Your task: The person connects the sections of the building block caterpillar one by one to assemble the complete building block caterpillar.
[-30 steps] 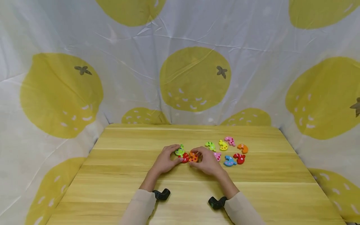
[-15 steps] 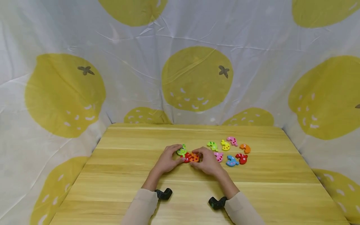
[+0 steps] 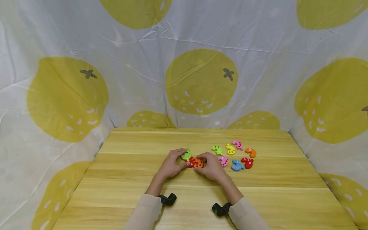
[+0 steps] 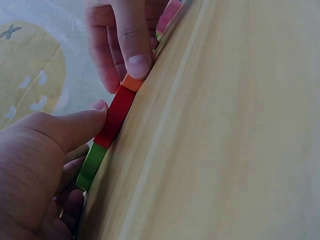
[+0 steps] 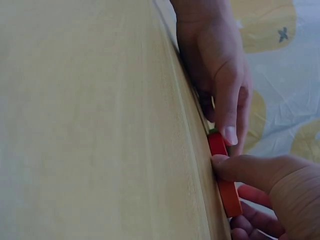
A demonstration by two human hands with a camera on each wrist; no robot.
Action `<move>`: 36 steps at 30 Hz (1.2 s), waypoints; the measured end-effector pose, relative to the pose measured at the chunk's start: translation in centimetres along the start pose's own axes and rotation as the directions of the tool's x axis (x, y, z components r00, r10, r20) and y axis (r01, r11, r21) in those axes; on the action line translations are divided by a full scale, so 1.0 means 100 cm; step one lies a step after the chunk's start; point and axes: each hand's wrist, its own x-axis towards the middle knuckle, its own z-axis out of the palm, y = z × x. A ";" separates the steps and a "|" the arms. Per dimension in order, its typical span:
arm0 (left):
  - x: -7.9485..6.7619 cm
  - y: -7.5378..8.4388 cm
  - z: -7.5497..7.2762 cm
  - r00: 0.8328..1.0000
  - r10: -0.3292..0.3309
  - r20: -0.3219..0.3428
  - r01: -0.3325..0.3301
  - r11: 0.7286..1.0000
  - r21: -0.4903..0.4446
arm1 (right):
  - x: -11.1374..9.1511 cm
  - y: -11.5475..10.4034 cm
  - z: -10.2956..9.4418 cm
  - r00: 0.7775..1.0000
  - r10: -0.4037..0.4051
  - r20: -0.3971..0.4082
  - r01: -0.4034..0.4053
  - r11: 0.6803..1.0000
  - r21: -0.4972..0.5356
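A green caterpillar-head puzzle piece (image 3: pixel 186 155) with a smiling face lies joined to a red piece (image 3: pixel 190 162) marked 2. Against the red piece's right side sits an orange dotted piece (image 3: pixel 199 164). My left hand (image 3: pixel 171 163) holds the head and the red piece, its thumb on the red edge and its fingers behind the head. The right hand (image 3: pixel 214 166) curves around the orange piece from the right. In the right wrist view, its thumb touches the edge where red meets orange (image 5: pixel 230 199). All three pieces lie flat in a row.
Right of my hands lie more puzzle pieces: green (image 3: pixel 217 150), yellow (image 3: pixel 230 149), pink (image 3: pixel 237 144), another pink (image 3: pixel 223 161), orange 10 (image 3: pixel 250 152), blue (image 3: pixel 237 165) and red (image 3: pixel 247 163). The wooden table (image 3: pixel 184 198) ends at a lemon-print cloth (image 3: pixel 138 80).
The orange piece has moved left until it sits against the red piece; a second ago a narrow gap separated them. The right thumb and fingers have loosened slightly. My left hand keeps its hold.
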 end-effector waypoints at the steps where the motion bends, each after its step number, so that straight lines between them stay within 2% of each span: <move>1: 0.000 0.000 0.000 1.000 0.001 0.000 -0.001 1.000 0.000 | 0.000 0.000 0.000 1.000 0.005 -0.002 -0.005 1.000 0.005; 4: 0.000 -0.001 0.001 1.000 0.000 -0.007 0.000 1.000 0.002 | -0.001 0.000 0.000 1.000 0.013 0.000 -0.013 1.000 0.020; 10: 0.001 0.001 -0.002 0.998 -0.022 -0.062 0.022 1.000 -0.002 | -0.001 0.000 -0.005 1.000 -0.009 0.022 0.008 0.998 0.066; 15: 0.002 0.000 -0.001 0.998 -0.026 -0.048 0.027 0.999 0.025 | -0.003 0.005 -0.020 1.000 -0.007 0.014 0.006 0.996 0.094; 20: 0.000 0.000 -0.001 1.000 -0.008 -0.009 0.009 1.000 0.002 | -0.008 0.018 -0.047 0.999 -0.032 -0.027 0.032 0.999 0.013; 26: 0.000 -0.002 -0.001 1.000 0.023 -0.010 -0.023 1.000 -0.016 | -0.017 0.036 -0.076 1.000 0.003 -0.026 -0.005 0.997 -0.079; 30: 0.000 -0.002 0.000 0.999 0.032 -0.022 -0.032 0.999 0.001 | -0.022 0.044 -0.084 1.000 0.013 0.006 -0.011 0.988 -0.154; 36: 0.000 0.001 0.008 0.999 0.042 0.009 -0.043 0.992 0.116 | -0.027 0.046 -0.085 0.999 0.018 0.035 -0.010 0.978 -0.207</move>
